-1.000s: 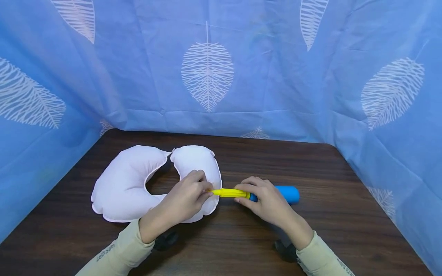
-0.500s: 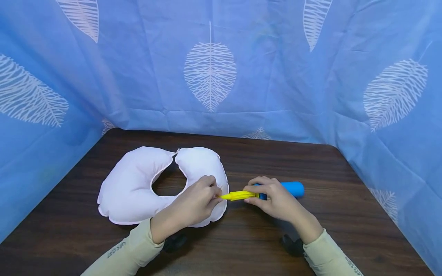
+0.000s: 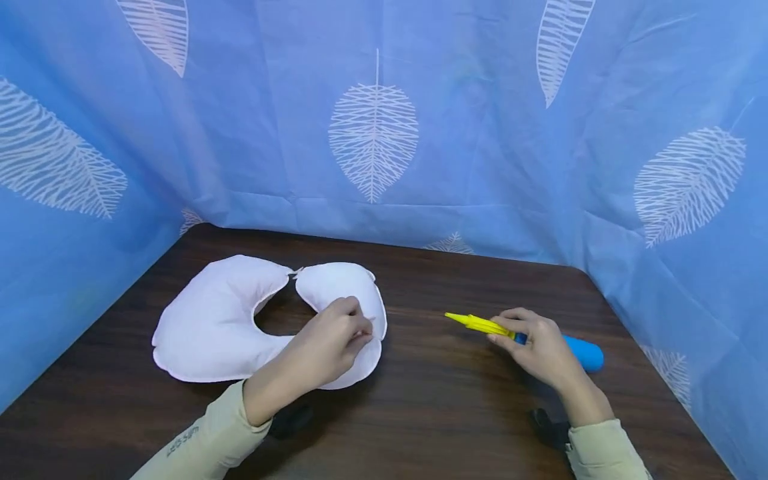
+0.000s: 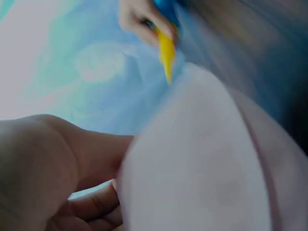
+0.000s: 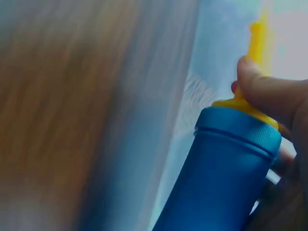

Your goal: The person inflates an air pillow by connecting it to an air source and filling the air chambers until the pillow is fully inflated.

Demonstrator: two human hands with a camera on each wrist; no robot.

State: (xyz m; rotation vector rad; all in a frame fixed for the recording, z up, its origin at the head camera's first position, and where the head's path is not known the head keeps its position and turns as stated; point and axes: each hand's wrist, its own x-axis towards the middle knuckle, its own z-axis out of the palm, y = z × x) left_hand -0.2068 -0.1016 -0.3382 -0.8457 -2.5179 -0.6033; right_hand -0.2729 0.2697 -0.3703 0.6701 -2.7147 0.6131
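Observation:
A white U-shaped inflatable neck pillow (image 3: 204,323) lies plump on the left of the table. My left hand (image 3: 326,345) pinches it near the right arm's outer edge with thumb and fingers; the pinched spot is hidden by the fingers. In the left wrist view the pillow (image 4: 202,159) rises beside the thumb. Off to the right, my right hand (image 3: 543,347) grips a hand air pump with a blue barrel (image 3: 585,353) and a yellow nozzle (image 3: 475,323). The nozzle tip points left, apart from the pillow. In the right wrist view my thumb (image 5: 269,91) lies against the pump's yellow neck.
Everything sits on a dark wood-grain table (image 3: 432,413). A blue curtain (image 3: 270,120) with white leaf prints encloses its back and sides. Dark shapes (image 3: 549,427) show under both wrists.
The nozzle tip was at the left fingertips and is now well apart from them. My right hand has carried the pump to the right; the left hand still pinches the pillow.

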